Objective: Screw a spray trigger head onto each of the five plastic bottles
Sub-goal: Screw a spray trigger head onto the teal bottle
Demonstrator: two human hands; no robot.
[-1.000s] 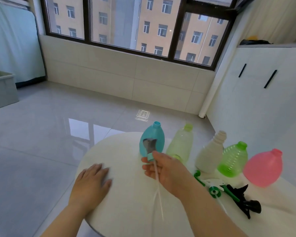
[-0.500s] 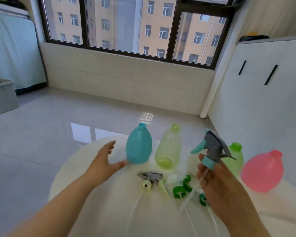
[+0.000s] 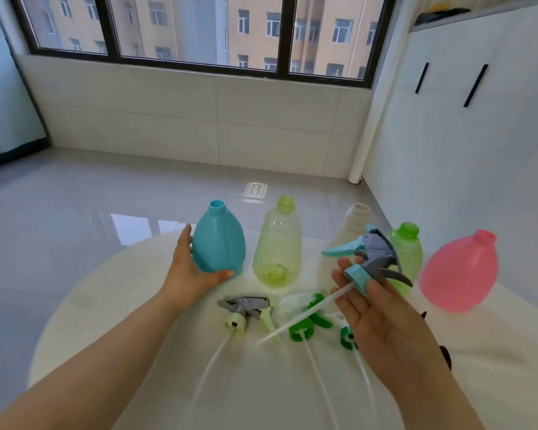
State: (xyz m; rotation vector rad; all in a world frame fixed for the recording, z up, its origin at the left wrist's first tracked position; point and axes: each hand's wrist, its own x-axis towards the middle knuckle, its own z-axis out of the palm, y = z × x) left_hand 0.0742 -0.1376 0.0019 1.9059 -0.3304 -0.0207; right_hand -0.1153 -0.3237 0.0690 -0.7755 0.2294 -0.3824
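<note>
Several open-necked bottles stand in a row on the round white table (image 3: pixel 137 305): teal bottle (image 3: pixel 221 243), pale yellow-green bottle (image 3: pixel 278 246), white bottle (image 3: pixel 353 225), green bottle (image 3: pixel 409 246) and pink bottle (image 3: pixel 461 271). My left hand (image 3: pixel 190 271) cups the teal bottle's left side and base. My right hand (image 3: pixel 382 318) holds a teal-and-grey trigger head (image 3: pixel 368 259) with its long dip tube, in front of the white and green bottles. A grey-and-yellow trigger head (image 3: pixel 246 310) and green-and-white trigger heads (image 3: pixel 311 321) lie on the table in front of the bottles.
The table edge curves close behind the bottles, with glossy grey floor tiles (image 3: pixel 75 212) beyond. A white cabinet (image 3: pixel 463 135) stands at the right and a dark-framed window (image 3: pixel 199 29) at the back. Thin dip tubes trail toward me across the table.
My left hand moved right and closed around the teal bottle's side. My right hand stays raised with the teal-and-grey trigger head.
</note>
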